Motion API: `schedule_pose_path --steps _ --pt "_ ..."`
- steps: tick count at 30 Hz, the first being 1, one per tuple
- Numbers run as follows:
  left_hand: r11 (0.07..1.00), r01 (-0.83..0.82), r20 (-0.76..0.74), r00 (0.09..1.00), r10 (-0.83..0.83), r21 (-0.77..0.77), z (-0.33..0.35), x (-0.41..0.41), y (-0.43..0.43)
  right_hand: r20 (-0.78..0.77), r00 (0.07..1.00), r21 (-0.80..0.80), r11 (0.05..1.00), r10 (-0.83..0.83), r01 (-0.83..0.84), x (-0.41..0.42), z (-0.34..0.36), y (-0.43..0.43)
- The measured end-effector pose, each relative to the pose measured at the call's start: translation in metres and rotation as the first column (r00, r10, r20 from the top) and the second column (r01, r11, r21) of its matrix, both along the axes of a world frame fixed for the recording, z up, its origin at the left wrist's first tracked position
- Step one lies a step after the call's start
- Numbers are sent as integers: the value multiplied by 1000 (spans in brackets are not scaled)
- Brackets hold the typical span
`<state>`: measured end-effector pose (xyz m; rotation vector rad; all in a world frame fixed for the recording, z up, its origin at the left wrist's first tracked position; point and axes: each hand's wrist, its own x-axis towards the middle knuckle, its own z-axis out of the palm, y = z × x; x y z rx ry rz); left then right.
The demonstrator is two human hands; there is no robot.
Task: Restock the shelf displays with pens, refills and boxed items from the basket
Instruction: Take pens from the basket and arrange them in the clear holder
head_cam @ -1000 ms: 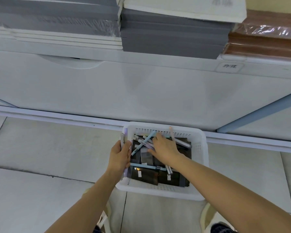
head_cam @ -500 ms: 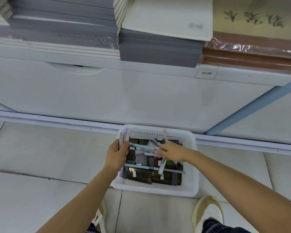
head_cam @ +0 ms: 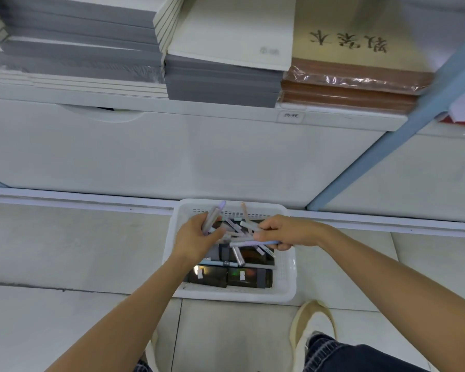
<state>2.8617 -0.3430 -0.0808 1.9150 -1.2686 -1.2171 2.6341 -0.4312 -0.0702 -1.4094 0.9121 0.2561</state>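
Observation:
A white plastic basket (head_cam: 289, 277) stands on the floor tiles against the shelf base. It holds dark boxed items (head_cam: 227, 276) at the front and several loose pastel pens (head_cam: 238, 255) on top. My left hand (head_cam: 195, 238) hovers over the basket's left side, closed around a bunch of pens (head_cam: 212, 216) whose tips point up and away. My right hand (head_cam: 283, 233) is over the basket's right side, gripping several pens (head_cam: 249, 241) that stick out to the left toward the left hand.
Above the basket, the lowest white shelf (head_cam: 188, 111) carries stacks of grey notebooks (head_cam: 220, 81), a cream-covered stack and brown wrapped notebooks (head_cam: 352, 84). A blue upright (head_cam: 392, 140) slants at the right. My shoe (head_cam: 310, 326) is just in front of the basket.
My right hand has lifted out of the basket with several pens and moved right. My left hand has left the basket's rim and come inward with its pens. The view tilted up.

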Motion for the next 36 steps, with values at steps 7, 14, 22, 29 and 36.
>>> schedule_pose_path --steps 7,14,22,29,36 --pt "972 218 -174 964 -201 84 17 7 7 115 985 -27 991 -126 130 9 16 1" --pt "915 393 -244 899 -362 90 42 7 9 155 969 39 982 -191 187 33 27 7" --pt "908 416 -332 864 -378 49 58 14 21 247 954 79 985 -168 153 43 36 9" --pt "974 223 -271 941 -204 41 69 27 32 294 853 226 898 -431 376 50 58 6" --pt "960 -243 -435 886 160 -142 110 30 18 266 953 8 989 -145 148 48 95 9"
